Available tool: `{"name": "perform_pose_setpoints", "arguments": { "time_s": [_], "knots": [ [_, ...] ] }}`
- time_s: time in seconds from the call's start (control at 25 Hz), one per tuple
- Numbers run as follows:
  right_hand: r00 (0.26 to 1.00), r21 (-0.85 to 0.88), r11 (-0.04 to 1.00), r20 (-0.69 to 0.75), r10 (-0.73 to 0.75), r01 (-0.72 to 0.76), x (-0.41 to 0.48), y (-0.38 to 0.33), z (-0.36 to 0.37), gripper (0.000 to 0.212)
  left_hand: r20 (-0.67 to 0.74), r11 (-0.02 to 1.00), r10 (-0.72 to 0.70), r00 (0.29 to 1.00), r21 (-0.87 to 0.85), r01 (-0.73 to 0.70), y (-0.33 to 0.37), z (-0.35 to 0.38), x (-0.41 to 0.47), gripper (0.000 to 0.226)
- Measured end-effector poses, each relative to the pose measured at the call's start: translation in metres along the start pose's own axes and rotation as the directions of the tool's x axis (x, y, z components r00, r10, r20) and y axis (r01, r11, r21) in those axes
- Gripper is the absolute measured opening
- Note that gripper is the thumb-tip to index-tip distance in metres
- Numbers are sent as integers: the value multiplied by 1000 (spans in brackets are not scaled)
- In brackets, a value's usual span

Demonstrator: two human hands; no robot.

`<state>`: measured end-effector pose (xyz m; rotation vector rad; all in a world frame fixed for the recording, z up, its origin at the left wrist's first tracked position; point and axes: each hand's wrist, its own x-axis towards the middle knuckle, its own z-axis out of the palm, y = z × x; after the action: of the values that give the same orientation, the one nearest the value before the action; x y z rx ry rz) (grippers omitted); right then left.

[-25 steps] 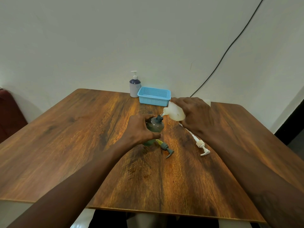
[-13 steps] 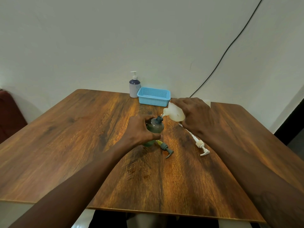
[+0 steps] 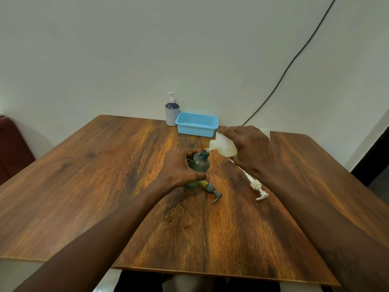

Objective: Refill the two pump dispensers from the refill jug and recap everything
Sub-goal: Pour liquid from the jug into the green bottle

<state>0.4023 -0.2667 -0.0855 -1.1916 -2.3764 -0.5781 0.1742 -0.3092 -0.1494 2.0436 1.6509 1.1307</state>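
Observation:
A dark translucent dispenser bottle (image 3: 200, 164) stands uncapped in the middle of the table, with my left hand (image 3: 179, 170) wrapped around its side. My right hand (image 3: 248, 148) holds a whitish refill jug (image 3: 224, 145) tilted, its spout right at the bottle's open neck. The bottle's grey pump (image 3: 212, 190) lies on the table just in front of it. A white pump with a long tube (image 3: 255, 185) lies to the right, partly under my right wrist. A second dispenser (image 3: 172, 111), white and purple with its pump on, stands at the back by the wall.
A blue mesh basket (image 3: 196, 124) sits at the far edge of the wooden table (image 3: 105, 175), right of the capped dispenser. A black cable (image 3: 294, 57) runs down the wall behind. A dark red seat (image 3: 12, 150) shows at the left.
Both hands and the jug have held nearly the same pose; the jug stays tipped at the bottle's neck.

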Motion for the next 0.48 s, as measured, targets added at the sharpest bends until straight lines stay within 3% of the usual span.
{"name": "perform_pose_setpoints", "arguments": {
  "time_s": [0.48],
  "knots": [
    [998,7,1000,-56,-13,14,0,2,6,76,13,1000,-3,1000,2,3,-1,2,2,87]
  ]
}}
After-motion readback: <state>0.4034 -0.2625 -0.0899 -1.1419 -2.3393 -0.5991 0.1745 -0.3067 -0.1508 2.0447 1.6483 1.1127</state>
